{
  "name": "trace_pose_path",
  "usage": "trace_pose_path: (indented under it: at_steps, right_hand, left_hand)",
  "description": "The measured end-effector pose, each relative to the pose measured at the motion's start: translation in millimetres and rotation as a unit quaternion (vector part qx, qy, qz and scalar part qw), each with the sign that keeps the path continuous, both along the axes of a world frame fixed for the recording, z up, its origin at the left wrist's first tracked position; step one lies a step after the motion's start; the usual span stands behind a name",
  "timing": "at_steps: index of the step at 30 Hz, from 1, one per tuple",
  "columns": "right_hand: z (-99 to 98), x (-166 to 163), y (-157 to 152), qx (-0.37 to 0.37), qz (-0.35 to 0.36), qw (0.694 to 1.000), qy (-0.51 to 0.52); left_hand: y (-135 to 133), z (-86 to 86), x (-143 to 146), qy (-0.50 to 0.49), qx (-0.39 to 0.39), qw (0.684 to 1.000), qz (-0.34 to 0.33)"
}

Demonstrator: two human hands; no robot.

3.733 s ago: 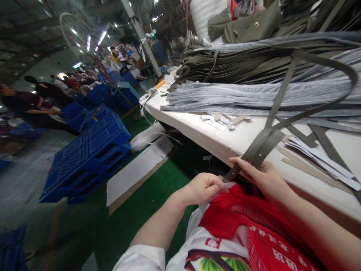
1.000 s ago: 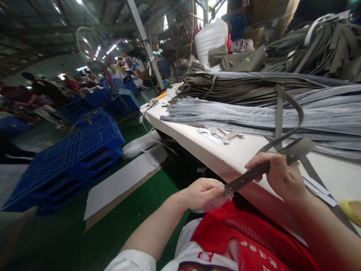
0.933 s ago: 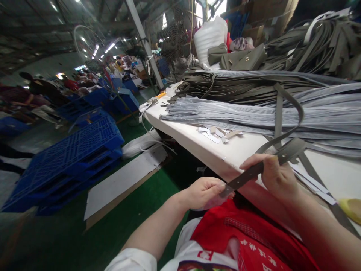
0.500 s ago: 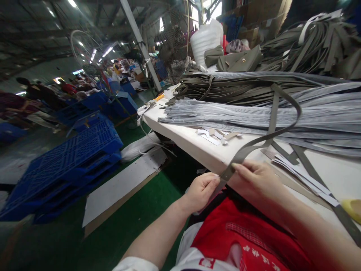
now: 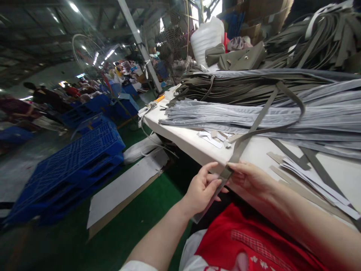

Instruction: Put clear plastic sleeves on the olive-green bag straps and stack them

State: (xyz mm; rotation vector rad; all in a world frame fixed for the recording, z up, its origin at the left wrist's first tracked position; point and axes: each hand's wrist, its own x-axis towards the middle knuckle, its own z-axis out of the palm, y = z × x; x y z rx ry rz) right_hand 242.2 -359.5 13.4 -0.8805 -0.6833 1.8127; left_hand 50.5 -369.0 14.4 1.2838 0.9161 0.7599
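A long olive-grey strap [image 5: 239, 147] loops up from the table and runs down over its front edge between my hands. My left hand [image 5: 203, 188] grips it lower down, thumb on top, index finger lifted, the other fingers curled beneath. The strap's lower end hangs below this hand, blurred. Just above, my right hand [image 5: 249, 176] pinches the strap between thumb and fingers. Behind the loop lie a bundle of light grey strips [image 5: 220, 114] and a pile of dark olive straps [image 5: 239, 88]. Small cut scraps [image 5: 214, 138] are near the edge.
White and tan strips [image 5: 313, 184] lie at right on the white table [image 5: 180, 137]. Olive pouches [image 5: 242, 56] and a strap heap [image 5: 324, 41] stand at the back. Blue pallets [image 5: 67, 165] and a cardboard sheet [image 5: 126, 188] are on the floor at left, with people beyond.
My left hand's index finger has lifted and its fingers have loosened around the strap. My right hand has shifted slightly left and down. More of the strap's lower end now shows below.
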Motion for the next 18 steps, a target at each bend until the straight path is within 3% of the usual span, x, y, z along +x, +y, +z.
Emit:
trace_pose_path:
  at_steps: [3, 7, 10, 13, 16, 18]
  right_hand:
    - [10.5, -7, 15, 0.053, 0.051, 0.997, 0.002]
    - [19.9, -10, 33, 0.135, 0.113, 0.983, -0.057]
    - [23.9, -10, 45, 0.197, 0.092, 0.964, -0.150]
    - [24.4, -7, 55, 0.235, 0.063, 0.938, -0.248]
    - [22.3, -2, 58, 0.288, 0.064, 0.906, -0.302]
    - [20.2, -1, 55, 0.308, 0.090, 0.901, -0.292]
  left_hand:
    - [10, 3.7, -3, -0.045, -0.055, 0.997, 0.021]
    - [21, 8.1, -7, -0.052, -0.131, 0.989, -0.052]
    - [27, 8.6, -9, -0.036, -0.122, 0.988, -0.089]
    - [34, 10.5, -13, 0.089, -0.001, 0.994, -0.063]
    - [41, 14.0, -12, 0.237, 0.205, 0.950, -0.006]
    - [44, 14.3, -5, 0.231, 0.247, 0.941, 0.017]
